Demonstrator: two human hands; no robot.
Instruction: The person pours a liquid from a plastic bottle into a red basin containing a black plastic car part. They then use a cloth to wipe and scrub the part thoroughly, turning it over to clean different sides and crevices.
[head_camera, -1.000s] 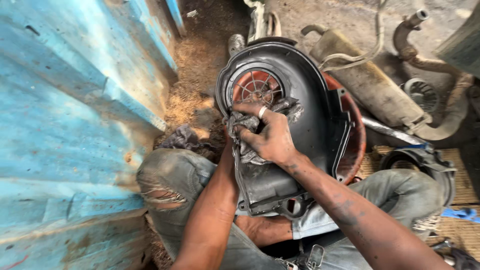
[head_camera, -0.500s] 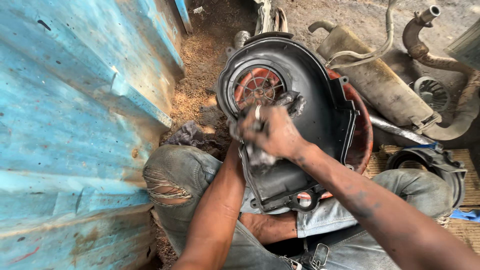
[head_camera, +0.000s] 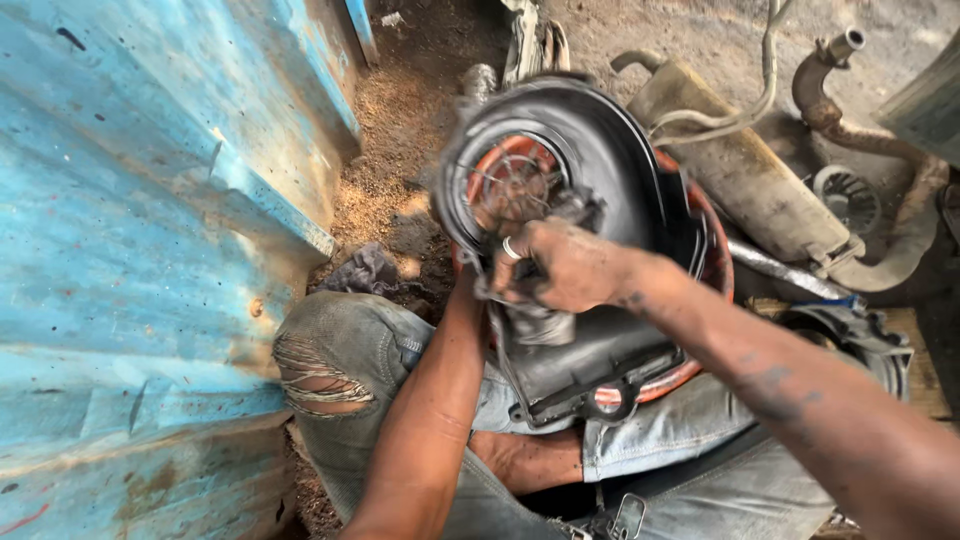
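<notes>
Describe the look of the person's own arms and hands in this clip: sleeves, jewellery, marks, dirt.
Both forearms are bare, with no sleeves or gloves in view. The right hand wears a plain silver-coloured ring on one finger and is smeared with dark grease, with grime marks running up the forearm. The left hand is mostly hidden behind the right, so its fingers cannot be judged. No watch or bracelet shows.

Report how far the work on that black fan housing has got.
Done: the black fan housing rests on the person's lap, its orange fan exposed. In hand: the right hand presses a grey rag against it; the left hand is hidden behind. Left: grime remains on the housing.
</notes>
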